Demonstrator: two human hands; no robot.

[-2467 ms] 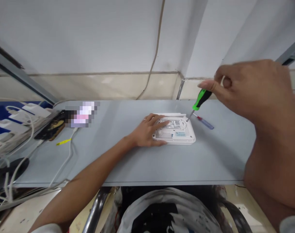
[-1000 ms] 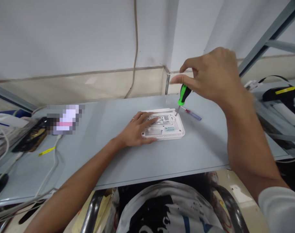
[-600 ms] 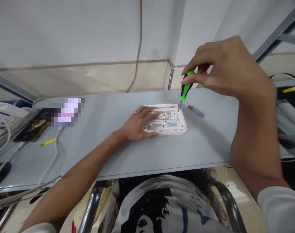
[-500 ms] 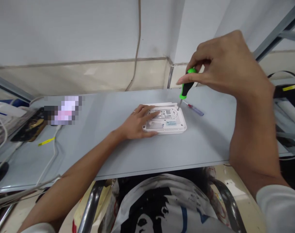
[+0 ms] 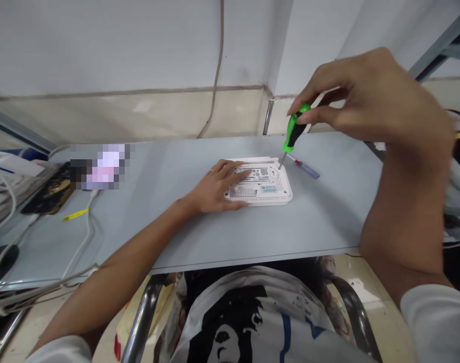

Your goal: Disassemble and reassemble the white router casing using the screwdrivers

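A white plastic device (image 5: 268,197) with vent holes and labels lies flat on the blue-grey table (image 5: 222,237). My left hand (image 5: 216,189) rests over its left end, fingers spread across the top. Above its far right corner, my right hand (image 5: 339,101) grips the green and black handle of a screwdriver (image 5: 294,132) between thumb and fingers. The screwdriver leans slightly, its tip at the corner of the device. Just right of the device lies a second, thin screwdriver (image 5: 309,170) with a clear purplish handle.
On the left are a blurred-out phone with a lit screen (image 5: 106,166), a dark phone (image 5: 50,191), white cables (image 5: 88,227) and a yellow tag (image 5: 76,215). Behind the table a cable (image 5: 216,75) hangs down the wall. Metal frame bars stand at both sides.
My right hand has shifted its fingers on the green screwdriver's handle, opening them slightly around its top. The tip stays at the same corner. The whole view has shifted slightly.
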